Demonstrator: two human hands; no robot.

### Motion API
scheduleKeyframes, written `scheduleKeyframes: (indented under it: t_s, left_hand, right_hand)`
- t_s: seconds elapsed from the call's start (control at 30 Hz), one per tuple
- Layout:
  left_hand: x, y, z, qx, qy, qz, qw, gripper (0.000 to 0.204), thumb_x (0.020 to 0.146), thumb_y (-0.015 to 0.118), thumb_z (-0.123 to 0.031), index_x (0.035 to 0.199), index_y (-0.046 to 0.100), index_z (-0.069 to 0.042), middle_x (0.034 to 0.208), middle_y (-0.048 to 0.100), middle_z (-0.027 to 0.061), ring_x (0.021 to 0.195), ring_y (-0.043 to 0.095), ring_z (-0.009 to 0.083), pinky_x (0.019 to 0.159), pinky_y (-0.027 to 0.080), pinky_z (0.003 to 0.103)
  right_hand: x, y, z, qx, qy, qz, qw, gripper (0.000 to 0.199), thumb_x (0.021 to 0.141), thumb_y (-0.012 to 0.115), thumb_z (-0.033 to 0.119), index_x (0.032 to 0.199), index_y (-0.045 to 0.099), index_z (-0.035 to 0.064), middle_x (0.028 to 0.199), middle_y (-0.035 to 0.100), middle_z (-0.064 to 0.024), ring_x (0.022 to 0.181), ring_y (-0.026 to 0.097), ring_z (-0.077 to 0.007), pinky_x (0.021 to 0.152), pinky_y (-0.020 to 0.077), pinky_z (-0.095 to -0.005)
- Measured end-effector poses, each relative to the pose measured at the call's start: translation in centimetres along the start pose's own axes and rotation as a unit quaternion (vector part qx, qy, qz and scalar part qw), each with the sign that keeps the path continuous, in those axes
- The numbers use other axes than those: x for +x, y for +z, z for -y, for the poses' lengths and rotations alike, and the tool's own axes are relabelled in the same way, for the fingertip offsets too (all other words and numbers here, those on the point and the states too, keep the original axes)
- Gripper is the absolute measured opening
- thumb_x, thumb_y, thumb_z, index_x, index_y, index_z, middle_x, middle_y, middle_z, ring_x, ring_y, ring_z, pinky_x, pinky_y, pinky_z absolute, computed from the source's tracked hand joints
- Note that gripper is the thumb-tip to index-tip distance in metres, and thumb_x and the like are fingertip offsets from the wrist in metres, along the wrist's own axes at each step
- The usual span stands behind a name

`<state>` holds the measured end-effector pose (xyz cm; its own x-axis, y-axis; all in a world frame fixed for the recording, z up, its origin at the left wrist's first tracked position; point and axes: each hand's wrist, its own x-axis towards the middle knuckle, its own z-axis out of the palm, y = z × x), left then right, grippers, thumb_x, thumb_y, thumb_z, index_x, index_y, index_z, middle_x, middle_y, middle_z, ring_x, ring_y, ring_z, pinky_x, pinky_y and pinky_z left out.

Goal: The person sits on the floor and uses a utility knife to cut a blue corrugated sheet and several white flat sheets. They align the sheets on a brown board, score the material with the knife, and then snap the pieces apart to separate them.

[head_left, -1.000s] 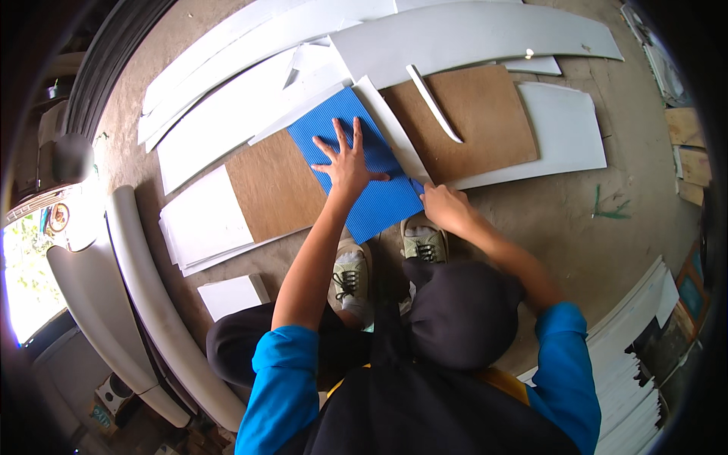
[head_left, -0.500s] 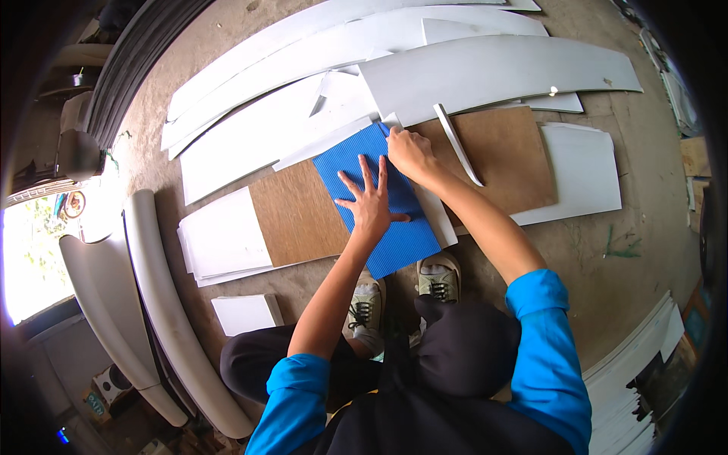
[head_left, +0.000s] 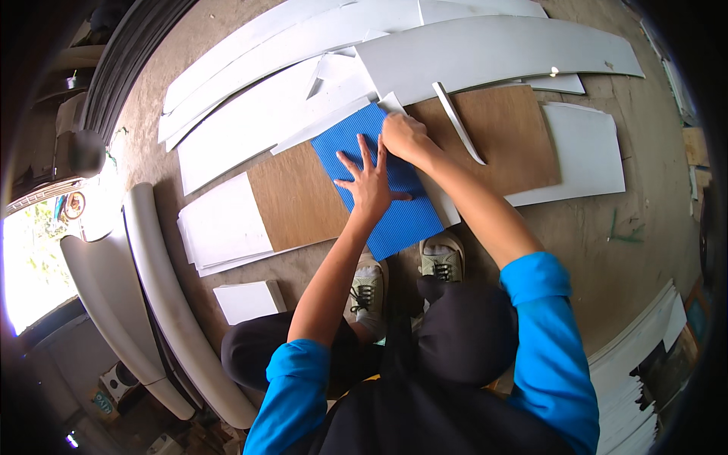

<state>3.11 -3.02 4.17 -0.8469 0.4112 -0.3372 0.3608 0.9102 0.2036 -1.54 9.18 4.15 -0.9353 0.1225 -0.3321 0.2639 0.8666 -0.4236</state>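
Observation:
A blue ribbed sheet (head_left: 402, 227) lies slantwise across a brown wooden board (head_left: 296, 197). My left hand (head_left: 371, 186) presses flat on the sheet with its fingers spread. At the sheet's far right edge, my right hand (head_left: 406, 138) is closed, its fingers curled; whatever it grips is hidden by them. A white piece (head_left: 445, 208) shows from under the sheet's right side, and its far end sticks out beyond my right hand. To the right, a narrow white strip (head_left: 459, 125) rests on another brown board (head_left: 508, 140).
Large white panels (head_left: 493, 57) overlap on the floor beyond the boards. A white block (head_left: 249, 302) lies left of my shoes (head_left: 364, 296). Long pale curved pieces (head_left: 178, 303) stand at the left, and stacked white sheets (head_left: 629, 371) are at the lower right.
My right hand has shifted slightly toward me along the sheet's right edge. My left hand stays spread on the sheet. The whole view has tilted a little, so the boards appear higher.

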Motion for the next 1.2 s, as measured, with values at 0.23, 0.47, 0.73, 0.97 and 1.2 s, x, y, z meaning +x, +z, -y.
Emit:
scheduleKeyframes:
  t_s: [0.23,0.47,0.73,0.97,1.2]
  left_hand:
    - [0.2,0.2,0.1,0.010,-0.026,0.019,0.999,0.133,0.034,0.084,-0.047,0.140,0.006,-0.026,0.145,-0.007,0.0124,0.122,-0.001,0.0590,0.074,0.024,0.079]
    - [0.7,0.4,0.7,-0.001,-0.024,0.036,0.999,0.134,0.036,0.083,-0.050,0.140,0.001,-0.027,0.145,-0.008,0.0152,0.120,-0.008,0.0597,0.075,0.019,0.081]
    - [0.5,0.2,-0.1,0.042,0.002,0.032,0.999,0.136,0.036,0.080,-0.055,0.140,-0.001,-0.020,0.143,-0.011,0.0204,0.118,-0.005,0.0636,0.066,0.027,0.079]
    - [0.1,0.0,-0.1,0.021,-0.002,0.023,1.000,0.132,0.039,0.082,-0.049,0.140,0.003,-0.018,0.143,-0.009,0.0214,0.116,-0.004,0.0651,0.067,0.024,0.080]
    - [0.2,-0.2,0.0,0.019,-0.004,0.027,0.999,0.131,0.039,0.082,-0.049,0.140,0.004,-0.016,0.142,-0.010,0.0214,0.116,-0.005,0.0650,0.066,0.024,0.080]
  right_hand:
    - [-17.7,5.2,-5.5,0.024,0.046,0.036,0.998,0.020,0.087,0.041,0.016,0.087,0.050,-0.0020,0.075,0.060,-0.0251,0.071,0.061,-0.0386,0.061,0.0498,-0.0469]
    - [-17.4,0.8,-6.0,0.011,0.001,0.148,0.989,0.019,0.082,0.045,0.013,0.086,0.052,-0.0044,0.074,0.061,-0.0235,0.074,0.062,-0.0382,0.064,0.0504,-0.0441]
    - [-3.0,-1.0,-2.1,0.002,-0.043,-0.126,0.991,0.026,0.089,0.042,0.022,0.084,0.051,-0.0025,0.070,0.061,-0.0231,0.069,0.063,-0.0357,0.058,0.0511,-0.0425]
    - [0.8,1.0,-0.7,-0.013,-0.045,-0.105,0.993,0.022,0.076,0.056,0.017,0.085,0.055,-0.0032,0.077,0.064,-0.0190,0.074,0.064,-0.0309,0.061,0.0530,-0.0378]
    - [1.1,1.1,-0.1,-0.016,-0.036,-0.089,0.995,0.023,0.077,0.056,0.018,0.087,0.055,-0.0026,0.079,0.064,-0.0179,0.076,0.064,-0.0305,0.062,0.0529,-0.0380]
